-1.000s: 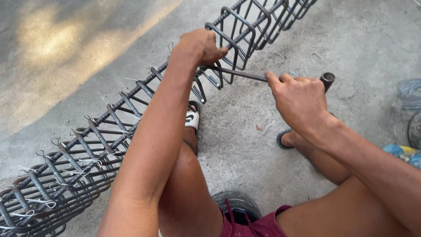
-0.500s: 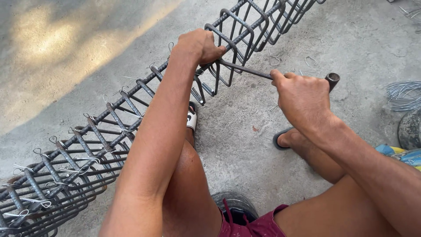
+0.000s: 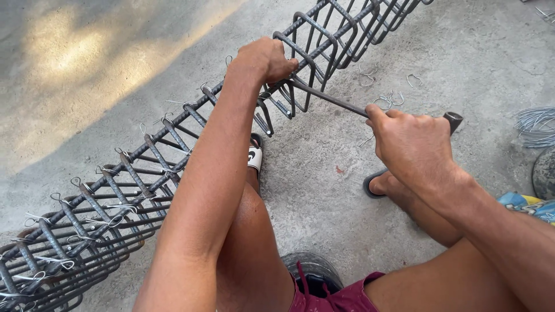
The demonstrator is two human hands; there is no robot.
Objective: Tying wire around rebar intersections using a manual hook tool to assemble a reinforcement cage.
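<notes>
A long rebar cage (image 3: 144, 173) of dark steel bars and square stirrups lies diagonally on the concrete floor, tied with thin wire loops. My left hand (image 3: 263, 58) is closed around a top bar of the cage, near a stirrup. My right hand (image 3: 413, 144) grips the handle of a metal tying hook tool (image 3: 332, 99), whose thin shaft reaches from my fist to the bar just under my left hand. The tool's round end (image 3: 452, 120) sticks out behind my right hand.
Loose bent wire ties (image 3: 384, 98) lie scattered on the concrete beside the cage. A bundle of thin wire (image 3: 535, 124) sits at the right edge. My sandalled feet (image 3: 254, 156) rest by the cage, and I sit low on a dark round object (image 3: 312, 271).
My right hand and the tool have shifted slightly right and down in view. My left hand stays clamped on the same bar.
</notes>
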